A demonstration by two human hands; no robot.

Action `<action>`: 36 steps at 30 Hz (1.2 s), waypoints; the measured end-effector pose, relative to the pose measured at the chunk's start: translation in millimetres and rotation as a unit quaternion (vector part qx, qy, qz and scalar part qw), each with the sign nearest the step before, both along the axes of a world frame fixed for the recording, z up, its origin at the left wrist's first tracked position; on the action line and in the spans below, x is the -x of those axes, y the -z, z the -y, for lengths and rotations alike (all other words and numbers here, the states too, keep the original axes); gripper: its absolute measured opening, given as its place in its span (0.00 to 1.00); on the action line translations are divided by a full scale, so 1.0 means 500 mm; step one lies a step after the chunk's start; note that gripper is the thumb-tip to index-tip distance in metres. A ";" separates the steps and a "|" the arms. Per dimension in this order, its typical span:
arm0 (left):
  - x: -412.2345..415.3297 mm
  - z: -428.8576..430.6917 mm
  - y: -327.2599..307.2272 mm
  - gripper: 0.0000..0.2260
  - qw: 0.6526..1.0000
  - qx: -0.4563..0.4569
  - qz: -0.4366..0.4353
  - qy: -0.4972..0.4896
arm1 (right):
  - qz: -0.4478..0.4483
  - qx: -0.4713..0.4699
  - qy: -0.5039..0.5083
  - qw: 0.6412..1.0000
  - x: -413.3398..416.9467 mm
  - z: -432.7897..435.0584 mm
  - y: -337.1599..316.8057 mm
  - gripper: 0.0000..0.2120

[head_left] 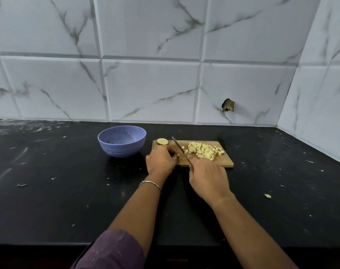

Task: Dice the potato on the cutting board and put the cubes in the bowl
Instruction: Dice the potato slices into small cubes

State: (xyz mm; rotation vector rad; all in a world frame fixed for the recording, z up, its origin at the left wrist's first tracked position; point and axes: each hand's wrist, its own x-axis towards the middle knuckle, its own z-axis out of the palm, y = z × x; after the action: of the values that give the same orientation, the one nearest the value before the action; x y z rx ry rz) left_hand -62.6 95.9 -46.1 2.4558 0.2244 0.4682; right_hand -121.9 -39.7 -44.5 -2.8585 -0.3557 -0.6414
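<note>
Potato piece [178,155], a small pale stub, lies on the left half of the cutting board [224,162], mostly hidden under the left grip [161,161]; that grip's fingers are curled down over the stub and pin it to the wood, and only its right end shows past the fingertips. The right grip [208,177] is wrapped round the handle of the knife [178,145], which it covers completely; only the blade shows. The relation that matters is blade to stub: the blade's long axis runs on a diagonal, from the handle at the board's near edge up to a tip pointing at the far left corner of the table; the stub sits just beside the blade on its left, so close that I cannot tell whether they touch. The left fingertips are thus the nearest thing to the edge, and I judge that any further cut must fall between them and the blade's present line, with very little stub to spare.

On the other side of the blade, the cubes [205,151] are heaped over the right half of the board, well clear of both grips; a round end slice [162,141] rests on the board's far left corner. The bowl [121,148] stands on the table [68,191] just left of the board, on the left grip's side and apart from it; no cubes show in the part of its inside that can be seen. The whole heap therefore has to travel leftward across the blade's line to reach it, and dicing looks almost done while the transfer has not begun.
</note>
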 end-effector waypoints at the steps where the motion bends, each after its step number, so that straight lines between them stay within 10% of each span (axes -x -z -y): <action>1: 0.001 0.000 -0.001 0.08 1.000 0.000 -0.002 0.002 | 0.003 -0.001 -0.008 1.000 0.001 -0.002 0.001 0.25; 36: 0.005 0.001 -0.005 0.07 1.000 -0.007 -0.014 -0.008 | -0.031 0.039 -0.041 0.998 0.003 -0.026 -0.009 0.27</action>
State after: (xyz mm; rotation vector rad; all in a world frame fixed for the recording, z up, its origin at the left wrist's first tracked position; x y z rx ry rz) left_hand -64.9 95.4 -43.5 2.4769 0.2541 0.4431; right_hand -123.3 -26.7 -40.1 -2.9115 -0.4954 -0.5345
